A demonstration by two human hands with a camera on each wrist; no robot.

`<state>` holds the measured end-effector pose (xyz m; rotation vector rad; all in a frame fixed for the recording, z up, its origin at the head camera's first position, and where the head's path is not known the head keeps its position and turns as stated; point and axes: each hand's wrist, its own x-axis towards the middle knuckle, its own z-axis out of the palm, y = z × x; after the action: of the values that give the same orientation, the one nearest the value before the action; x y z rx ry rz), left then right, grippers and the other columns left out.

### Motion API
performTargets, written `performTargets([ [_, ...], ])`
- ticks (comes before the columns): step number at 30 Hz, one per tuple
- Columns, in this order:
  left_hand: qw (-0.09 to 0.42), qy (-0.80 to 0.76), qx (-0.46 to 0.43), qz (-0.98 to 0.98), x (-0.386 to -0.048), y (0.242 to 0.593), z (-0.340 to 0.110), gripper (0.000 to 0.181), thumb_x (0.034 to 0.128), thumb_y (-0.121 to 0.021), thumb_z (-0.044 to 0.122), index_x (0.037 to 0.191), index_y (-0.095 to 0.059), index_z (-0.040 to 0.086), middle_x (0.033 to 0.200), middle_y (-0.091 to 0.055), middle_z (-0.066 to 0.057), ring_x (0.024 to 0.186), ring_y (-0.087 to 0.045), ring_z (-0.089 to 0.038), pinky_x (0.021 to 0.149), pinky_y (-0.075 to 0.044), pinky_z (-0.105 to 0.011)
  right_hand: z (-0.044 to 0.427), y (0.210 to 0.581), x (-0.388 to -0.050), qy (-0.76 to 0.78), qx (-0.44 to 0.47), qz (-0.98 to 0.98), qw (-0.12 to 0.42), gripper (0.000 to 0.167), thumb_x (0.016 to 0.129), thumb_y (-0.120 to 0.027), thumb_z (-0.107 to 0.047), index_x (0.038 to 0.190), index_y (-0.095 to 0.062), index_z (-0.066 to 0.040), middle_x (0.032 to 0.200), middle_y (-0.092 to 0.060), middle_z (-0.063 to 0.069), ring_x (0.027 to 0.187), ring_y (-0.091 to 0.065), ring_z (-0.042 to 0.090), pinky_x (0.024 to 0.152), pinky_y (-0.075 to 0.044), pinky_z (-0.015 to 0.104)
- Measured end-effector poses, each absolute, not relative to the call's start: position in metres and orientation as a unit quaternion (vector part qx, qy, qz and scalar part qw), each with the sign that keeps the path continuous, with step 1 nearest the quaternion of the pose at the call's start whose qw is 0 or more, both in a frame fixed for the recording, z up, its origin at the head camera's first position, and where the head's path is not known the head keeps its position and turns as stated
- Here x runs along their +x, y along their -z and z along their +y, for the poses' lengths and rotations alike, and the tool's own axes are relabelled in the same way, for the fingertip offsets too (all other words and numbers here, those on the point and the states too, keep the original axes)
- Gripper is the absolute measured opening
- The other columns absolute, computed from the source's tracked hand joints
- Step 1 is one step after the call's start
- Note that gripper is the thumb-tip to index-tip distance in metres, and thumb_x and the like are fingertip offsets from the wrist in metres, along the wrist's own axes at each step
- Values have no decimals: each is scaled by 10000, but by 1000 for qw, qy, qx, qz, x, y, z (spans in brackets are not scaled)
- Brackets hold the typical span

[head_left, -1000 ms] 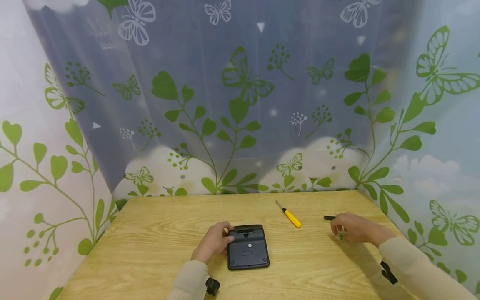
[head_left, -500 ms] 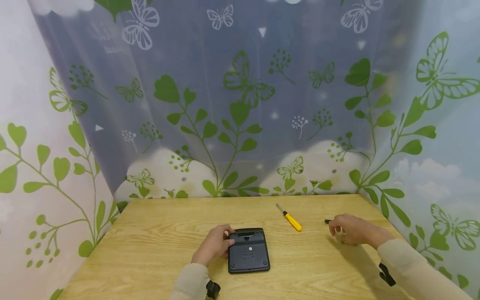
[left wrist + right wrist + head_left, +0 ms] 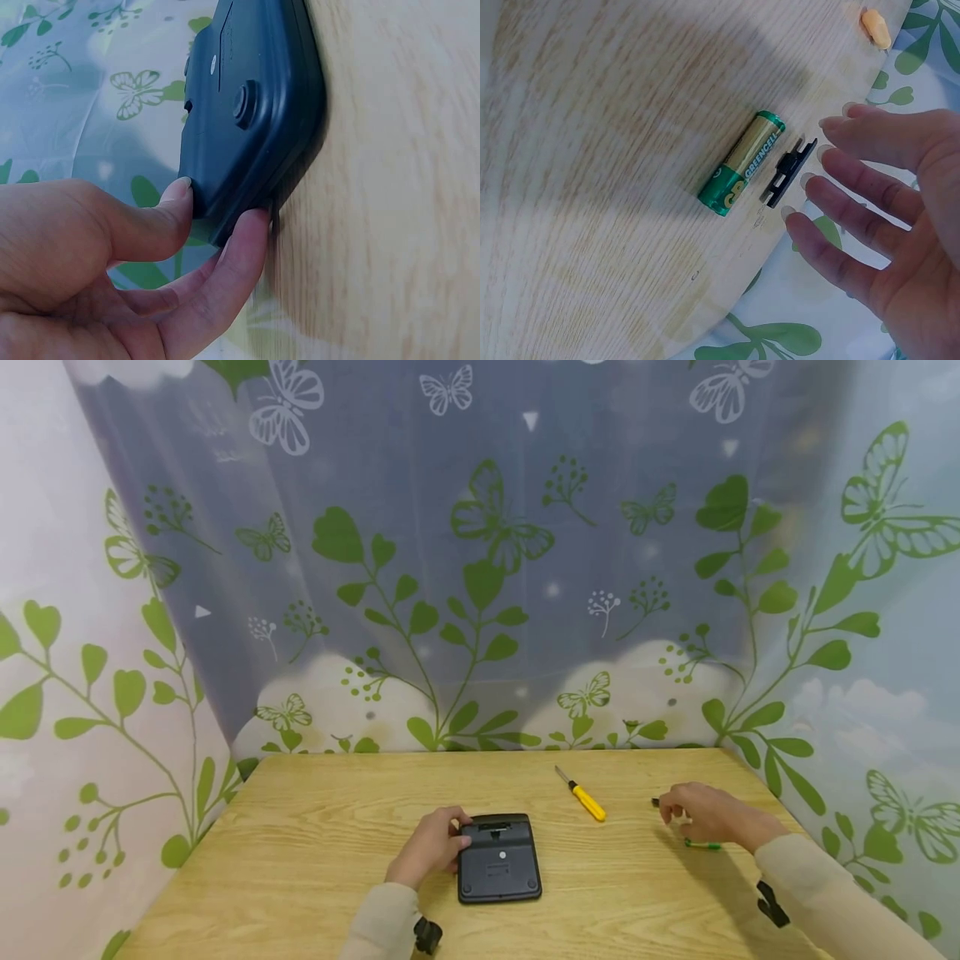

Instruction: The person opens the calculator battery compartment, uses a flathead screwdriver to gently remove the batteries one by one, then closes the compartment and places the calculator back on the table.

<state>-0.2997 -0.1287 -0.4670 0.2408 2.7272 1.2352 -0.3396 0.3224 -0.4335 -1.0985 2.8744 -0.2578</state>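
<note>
A black calculator (image 3: 498, 868) lies face down on the table, its battery slot near the far edge. My left hand (image 3: 429, 845) pinches its left side; in the left wrist view the thumb is on the back and fingertips meet the lower edge. Toward the table's right, my right hand (image 3: 705, 814) hovers with fingers loosely bent and nothing between them. Below it lies a green and gold battery (image 3: 742, 163). Beside the battery sits a small black battery cover (image 3: 791, 173), close to the fingertips but apart from them; the head view shows only its tip.
A yellow-handled screwdriver (image 3: 582, 797) lies between the calculator and my right hand. The wooden table (image 3: 315, 827) ends at a patterned curtain (image 3: 480, 610) at the back and sides. A small orange-yellow object (image 3: 875, 29) shows near the table edge.
More of the green battery shows beneath my right hand, while the hand covers more of the black cover. My left hand and the calculator stay in place.
</note>
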Motion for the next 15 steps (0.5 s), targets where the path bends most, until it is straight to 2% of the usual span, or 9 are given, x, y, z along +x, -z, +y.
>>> performTargets([
  [6, 73, -413, 73, 905, -300, 467, -128, 261, 988, -654, 1, 1247, -655, 37, 1018, -655, -167, 736, -650, -198, 566, -599, -303, 324, 434, -343, 81, -353, 932, 25, 232, 859, -744, 53, 944, -660, -146, 955, -620, 12, 821, -595, 172, 667, -517, 306],
  [15, 71, -409, 72, 907, -299, 466, -127, 264, 981, -660, -5, 1242, -656, 32, 1008, -650, -169, 735, -647, -202, 568, -602, -310, 328, 435, -349, 77, -366, 927, -4, 271, 830, -711, 101, 913, -634, -144, 899, -610, 18, 762, -540, 140, 634, -458, 276],
])
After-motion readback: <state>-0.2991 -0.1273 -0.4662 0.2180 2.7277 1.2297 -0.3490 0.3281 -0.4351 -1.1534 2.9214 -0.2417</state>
